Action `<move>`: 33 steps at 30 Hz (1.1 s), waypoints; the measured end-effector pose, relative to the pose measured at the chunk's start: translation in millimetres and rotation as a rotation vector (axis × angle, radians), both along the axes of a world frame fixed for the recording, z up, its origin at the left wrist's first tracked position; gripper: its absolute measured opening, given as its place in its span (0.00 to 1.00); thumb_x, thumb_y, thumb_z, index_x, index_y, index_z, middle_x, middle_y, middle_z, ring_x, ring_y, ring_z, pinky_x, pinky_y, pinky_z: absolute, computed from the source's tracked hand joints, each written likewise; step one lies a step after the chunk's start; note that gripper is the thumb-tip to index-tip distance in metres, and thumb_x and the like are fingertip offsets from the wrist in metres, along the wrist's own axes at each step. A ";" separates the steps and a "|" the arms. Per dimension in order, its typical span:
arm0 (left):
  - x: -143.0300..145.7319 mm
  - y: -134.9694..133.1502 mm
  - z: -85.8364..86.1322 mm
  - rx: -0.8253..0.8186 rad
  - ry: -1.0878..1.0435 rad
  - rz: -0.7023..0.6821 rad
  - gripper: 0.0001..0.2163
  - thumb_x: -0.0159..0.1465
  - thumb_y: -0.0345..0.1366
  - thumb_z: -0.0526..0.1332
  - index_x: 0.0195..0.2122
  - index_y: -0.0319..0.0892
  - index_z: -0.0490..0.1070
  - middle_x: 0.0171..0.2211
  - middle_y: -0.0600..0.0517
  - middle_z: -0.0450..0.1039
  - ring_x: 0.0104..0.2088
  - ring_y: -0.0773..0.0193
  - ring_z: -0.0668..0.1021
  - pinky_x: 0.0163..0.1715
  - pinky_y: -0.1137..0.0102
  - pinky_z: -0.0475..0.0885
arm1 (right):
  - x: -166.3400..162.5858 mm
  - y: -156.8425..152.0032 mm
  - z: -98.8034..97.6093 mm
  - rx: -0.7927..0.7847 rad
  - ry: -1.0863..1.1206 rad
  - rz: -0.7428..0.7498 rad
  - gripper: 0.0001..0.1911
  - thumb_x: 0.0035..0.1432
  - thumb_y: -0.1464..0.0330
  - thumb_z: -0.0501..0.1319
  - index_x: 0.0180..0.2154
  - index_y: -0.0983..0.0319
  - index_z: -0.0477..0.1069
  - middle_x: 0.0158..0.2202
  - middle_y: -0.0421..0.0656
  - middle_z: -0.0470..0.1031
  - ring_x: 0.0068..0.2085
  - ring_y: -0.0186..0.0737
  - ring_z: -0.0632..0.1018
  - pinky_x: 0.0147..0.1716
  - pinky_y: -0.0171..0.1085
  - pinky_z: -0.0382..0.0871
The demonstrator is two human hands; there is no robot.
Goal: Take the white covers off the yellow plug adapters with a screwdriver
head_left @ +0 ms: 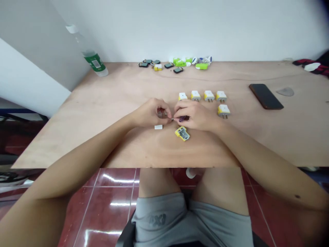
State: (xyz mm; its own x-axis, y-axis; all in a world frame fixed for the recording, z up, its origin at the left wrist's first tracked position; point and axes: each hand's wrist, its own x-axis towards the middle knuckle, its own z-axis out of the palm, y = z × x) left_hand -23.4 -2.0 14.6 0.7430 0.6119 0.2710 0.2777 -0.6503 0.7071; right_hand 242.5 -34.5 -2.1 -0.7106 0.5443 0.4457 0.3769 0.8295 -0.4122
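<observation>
My left hand [154, 112] and my right hand [195, 115] meet above the table, fingertips pinched close together. My left fingers are closed on a tiny part too small to name. A small dark purple piece [183, 118] shows within my right hand's closed grip; its kind is unclear. Just below my right hand lies an opened yellow-and-white plug adapter [183, 133], its inside facing up. A small white rectangular piece [158, 127] lies below my left hand. Beyond my right hand stand several white-and-yellow plug adapters [209, 95], one partly hidden by my fingers.
At the back are several dark flat pieces [178, 70], a yellow-white part [158, 67] and green-and-white parts [202, 66]. A bottle with a green label [95, 62] stands at the left. A phone [266, 96] and a grey flat pick-shaped piece [285, 91] lie right.
</observation>
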 end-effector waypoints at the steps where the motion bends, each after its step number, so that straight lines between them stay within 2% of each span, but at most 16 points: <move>1: 0.1 0.3 -0.4 -0.001 -0.001 -0.002 0.05 0.61 0.37 0.77 0.36 0.43 0.89 0.35 0.50 0.87 0.31 0.66 0.78 0.35 0.70 0.72 | -0.2 0.8 -0.6 0.019 0.002 0.004 0.11 0.71 0.71 0.65 0.36 0.59 0.84 0.44 0.49 0.84 0.43 0.48 0.80 0.45 0.47 0.74; 9: -3.5 2.6 -2.9 0.011 0.005 0.041 0.10 0.60 0.38 0.79 0.42 0.44 0.91 0.40 0.48 0.88 0.36 0.62 0.84 0.38 0.68 0.78 | 0.0 4.3 -5.0 0.147 0.057 0.012 0.10 0.70 0.75 0.66 0.35 0.61 0.84 0.42 0.46 0.83 0.41 0.44 0.80 0.42 0.43 0.73; 14: -3.1 2.9 -3.2 0.035 -0.010 0.001 0.07 0.62 0.38 0.79 0.41 0.45 0.91 0.40 0.48 0.89 0.41 0.58 0.87 0.43 0.66 0.81 | -0.2 4.3 -5.4 0.151 0.079 0.010 0.10 0.70 0.75 0.67 0.34 0.61 0.83 0.40 0.46 0.83 0.40 0.44 0.80 0.41 0.43 0.74; 24: -1.6 3.8 -1.3 0.057 0.001 -0.023 0.06 0.62 0.38 0.78 0.38 0.45 0.89 0.39 0.48 0.89 0.41 0.57 0.86 0.44 0.64 0.80 | -1.4 5.1 -7.2 0.152 0.059 -0.020 0.13 0.71 0.73 0.65 0.32 0.60 0.81 0.39 0.46 0.82 0.39 0.43 0.79 0.40 0.43 0.73; 28: -1.6 1.9 0.1 0.011 0.003 -0.009 0.08 0.62 0.40 0.78 0.40 0.44 0.89 0.40 0.48 0.88 0.39 0.59 0.85 0.39 0.66 0.79 | -1.8 4.3 -5.8 0.137 0.037 -0.051 0.14 0.70 0.73 0.66 0.30 0.59 0.80 0.39 0.46 0.82 0.40 0.45 0.79 0.40 0.44 0.74; 33: -0.7 -0.8 1.0 0.067 0.018 0.048 0.08 0.63 0.40 0.77 0.40 0.44 0.87 0.40 0.48 0.87 0.40 0.59 0.84 0.41 0.65 0.78 | -2.7 0.7 -3.0 0.164 0.088 -0.065 0.11 0.68 0.76 0.66 0.31 0.60 0.81 0.37 0.45 0.81 0.38 0.42 0.79 0.39 0.43 0.72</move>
State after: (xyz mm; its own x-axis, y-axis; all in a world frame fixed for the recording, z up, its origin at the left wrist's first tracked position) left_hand -24.1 -2.8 15.6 0.7187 0.6275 0.2995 0.3217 -0.6819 0.6569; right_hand 239.8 -33.8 -5.1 -0.6304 0.5028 0.5915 0.4006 0.8633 -0.3069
